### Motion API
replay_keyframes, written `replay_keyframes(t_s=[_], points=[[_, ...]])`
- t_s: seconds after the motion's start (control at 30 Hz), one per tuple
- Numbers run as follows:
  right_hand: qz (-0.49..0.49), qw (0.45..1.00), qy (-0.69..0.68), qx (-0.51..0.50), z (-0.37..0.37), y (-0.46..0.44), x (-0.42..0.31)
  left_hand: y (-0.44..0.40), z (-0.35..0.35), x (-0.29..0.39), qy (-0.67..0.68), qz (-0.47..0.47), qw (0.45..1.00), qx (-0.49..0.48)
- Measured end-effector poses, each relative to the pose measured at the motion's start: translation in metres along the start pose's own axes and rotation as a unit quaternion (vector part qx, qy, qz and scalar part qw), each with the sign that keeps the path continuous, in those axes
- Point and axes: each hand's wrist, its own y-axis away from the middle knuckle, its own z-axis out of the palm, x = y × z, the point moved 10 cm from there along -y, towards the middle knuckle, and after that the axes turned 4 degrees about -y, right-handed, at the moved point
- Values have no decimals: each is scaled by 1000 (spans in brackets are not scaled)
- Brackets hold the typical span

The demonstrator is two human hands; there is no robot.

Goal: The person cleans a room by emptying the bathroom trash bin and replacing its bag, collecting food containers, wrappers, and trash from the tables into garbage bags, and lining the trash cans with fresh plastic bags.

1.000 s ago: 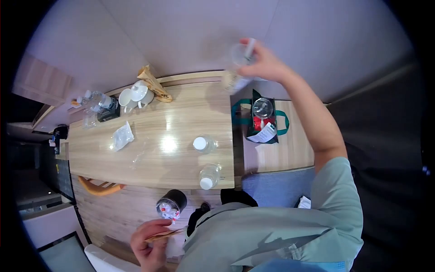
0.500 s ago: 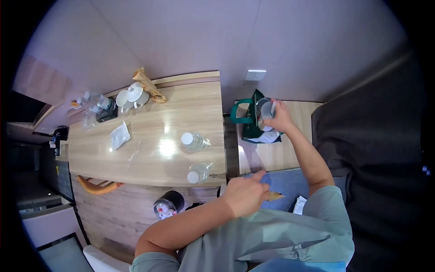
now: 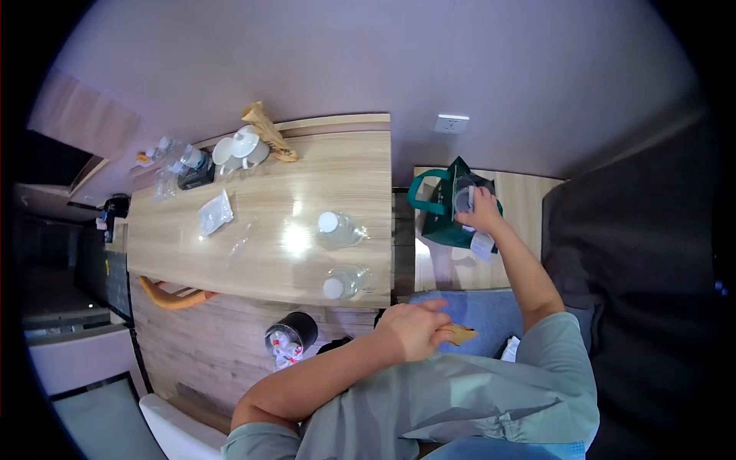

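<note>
My right hand [image 3: 483, 211] is at the mouth of a dark green carrier bag [image 3: 441, 228] with green handles. Its fingers are closed on a clear plastic cup [image 3: 463, 193], which sits partly inside the bag. A white paper piece [image 3: 482, 246] hangs out at the bag's near side. Above my lap, my left hand [image 3: 412, 330] is closed, palm down. A yellowish-brown piece that looks like paper [image 3: 461, 333] sticks out beyond its fingers; the rest is hidden under the hand.
Two clear bottles with white caps [image 3: 329, 222] stand on the wooden table [image 3: 268, 257]. Further left are a white packet [image 3: 215, 213], white lidded cups [image 3: 247, 144], a brown paper bag [image 3: 268, 130] and more bottles. A black bin [image 3: 297, 330] stands on the floor.
The cup has gone lower into the bag with my right hand. My left hand's outstretched finger has curled in. White paper now hangs from the bag. The view has shifted slightly.
</note>
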Motion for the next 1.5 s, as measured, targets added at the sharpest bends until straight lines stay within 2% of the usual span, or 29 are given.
replay_keyframes(t_s=[0.17,0.3,0.4,0.43,0.5,0.63,0.7,0.77,0.83,0.9,0.93,1.07,1.13,1.2,1.27,1.3,1.37,1.43,1.5], points=[[-14,999,-6,41,31,18,6,9,-4,-4,7,-7,1000,17],[28,999,32,4,55,24,32,16,-3,-8,32,-16,999,24],[67,997,36,15,78,26,71,24,-11,-8,39,-7,998,48],[51,998,33,34,74,28,70,25,-10,-11,41,-11,998,51],[66,996,59,14,78,26,75,30,-12,-12,64,13,993,98],[106,989,95,-24,86,24,81,34,-15,-11,86,18,991,99],[98,989,111,-4,89,25,75,40,-19,-10,86,35,987,128],[49,994,101,-7,86,22,66,46,-21,-10,100,38,985,132],[-35,998,-12,50,70,18,49,52,-26,-10,114,44,983,137],[-54,988,-86,112,55,18,41,63,-37,-11,138,59,975,165],[-60,986,-74,135,51,20,35,69,-40,-10,139,65,975,160],[-23,987,-87,130,42,33,22,97,-55,-14,157,70,967,189],[4,989,-46,142,34,43,13,115,-53,-27,161,66,963,207],[23,988,-34,151,33,50,9,126,-30,-68,358,-48,916,174],[95,986,99,98,42,53,12,133,-37,-71,337,-31,919,201],[95,985,101,98,43,55,11,137,-44,-69,316,-16,920,229],[65,966,185,168,33,60,0,130,-34,-73,314,-26,922,226],[42,966,200,157,27,57,0,120,-35,-68,311,-35,923,222],[21,964,218,149,12,63,-2,108,-52,-43,190,24,954,231]])
